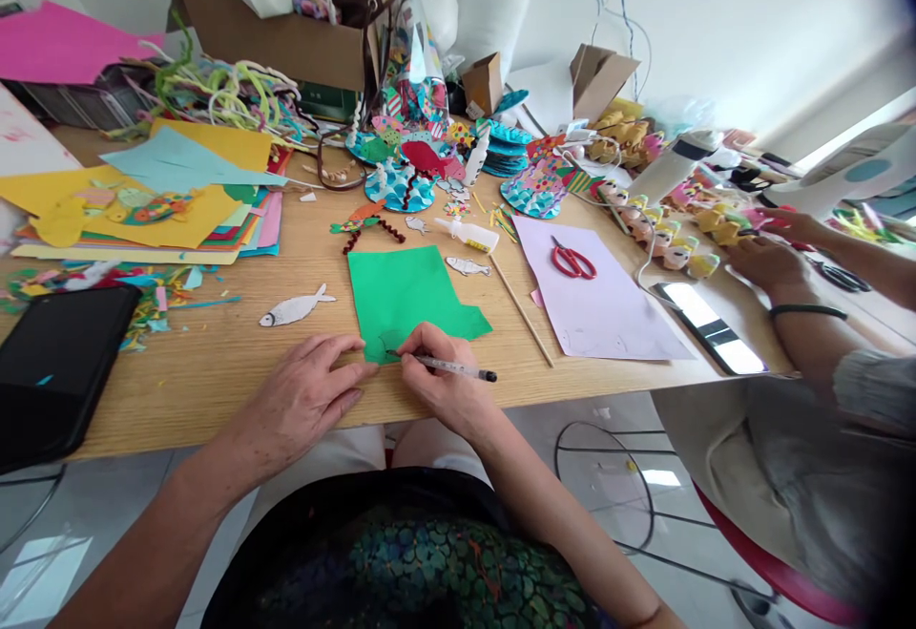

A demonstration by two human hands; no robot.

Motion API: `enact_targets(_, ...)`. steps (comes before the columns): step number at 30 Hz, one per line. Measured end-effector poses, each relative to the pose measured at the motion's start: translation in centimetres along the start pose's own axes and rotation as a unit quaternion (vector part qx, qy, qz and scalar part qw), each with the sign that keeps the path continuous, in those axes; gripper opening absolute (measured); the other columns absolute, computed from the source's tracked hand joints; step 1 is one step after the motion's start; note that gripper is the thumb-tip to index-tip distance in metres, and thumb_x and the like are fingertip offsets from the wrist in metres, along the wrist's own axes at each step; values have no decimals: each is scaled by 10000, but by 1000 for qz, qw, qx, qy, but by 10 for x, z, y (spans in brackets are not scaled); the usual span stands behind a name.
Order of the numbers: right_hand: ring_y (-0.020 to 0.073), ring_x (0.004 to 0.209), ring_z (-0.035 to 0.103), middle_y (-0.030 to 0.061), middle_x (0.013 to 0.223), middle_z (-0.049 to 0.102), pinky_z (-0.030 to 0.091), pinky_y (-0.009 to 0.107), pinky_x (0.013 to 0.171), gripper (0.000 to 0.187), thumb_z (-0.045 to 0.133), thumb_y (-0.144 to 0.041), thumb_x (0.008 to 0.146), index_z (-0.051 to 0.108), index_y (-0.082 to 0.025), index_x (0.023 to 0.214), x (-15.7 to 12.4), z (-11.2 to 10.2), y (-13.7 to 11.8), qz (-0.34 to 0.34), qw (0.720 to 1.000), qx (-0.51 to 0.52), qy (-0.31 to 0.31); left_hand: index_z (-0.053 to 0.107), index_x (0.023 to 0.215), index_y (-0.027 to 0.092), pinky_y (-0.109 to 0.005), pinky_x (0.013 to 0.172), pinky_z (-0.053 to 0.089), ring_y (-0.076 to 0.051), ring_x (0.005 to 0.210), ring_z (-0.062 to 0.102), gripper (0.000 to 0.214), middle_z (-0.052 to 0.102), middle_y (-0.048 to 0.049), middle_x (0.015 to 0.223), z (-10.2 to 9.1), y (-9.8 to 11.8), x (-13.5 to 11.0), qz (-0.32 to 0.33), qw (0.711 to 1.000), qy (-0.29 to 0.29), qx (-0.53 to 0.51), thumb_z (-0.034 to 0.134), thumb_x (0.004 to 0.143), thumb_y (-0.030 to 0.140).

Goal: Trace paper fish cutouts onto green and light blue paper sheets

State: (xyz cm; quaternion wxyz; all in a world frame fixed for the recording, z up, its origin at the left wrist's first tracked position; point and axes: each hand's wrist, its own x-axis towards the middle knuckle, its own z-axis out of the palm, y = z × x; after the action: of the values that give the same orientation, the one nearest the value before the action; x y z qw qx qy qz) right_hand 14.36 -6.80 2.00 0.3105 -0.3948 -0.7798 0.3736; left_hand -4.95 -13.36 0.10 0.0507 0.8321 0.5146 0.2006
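Observation:
My right hand [445, 376] grips a clear-barrelled pen [458, 367] with a black end, its tip on the lower part of a green paper sheet [401, 295]. Faint curved lines show on the sheet by the tip. Flat on the table, my left hand [304, 395] has its fingers stretched out, the fingertips at the sheet's lower left corner. A white paper fish cutout [297, 307] lies above my left hand. Beyond the green sheet are a smaller fish cutout [468, 266] and a white glue bottle [468, 235] on its side.
Red-handled scissors [573, 262] rest on a lilac sheet [608, 314], beside a thin wooden stick [526, 314]. Stacked coloured papers [157, 252] and a black phone [61, 362] are at left. Decorated fish crafts [401, 185] stand behind. A co-worker's hands [769, 257] are at right, near another phone [708, 328].

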Motion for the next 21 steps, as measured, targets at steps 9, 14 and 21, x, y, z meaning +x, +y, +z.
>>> enact_targets(9,86,504,435,-39,566,519,314,198,498,86,460,-161,715,537,-186,683,-1,-1,-1,15,1000,16,-1,631,1096,222,-441,884,447,-250,1056,481,306,533,-103,1155,1,-1,0,7,1000,5,3,381,931,283)
enact_targets(14,89,523,475,-31,599,569,343,196,521,90,494,-206,777,580,-187,761,2,3,2,7,1000,-3,10,632,1102,236,-445,889,443,-253,1063,477,299,534,-99,1162,2,0,0,1,1000,7,1,396,925,285)
enact_targets(21,95,553,507,-20,645,605,364,196,544,106,491,-218,804,593,-191,803,3,6,5,-2,1000,-15,-5,632,1107,246,-438,893,446,-246,1062,480,306,541,-93,1156,2,-1,0,5,1000,11,2,389,925,289)
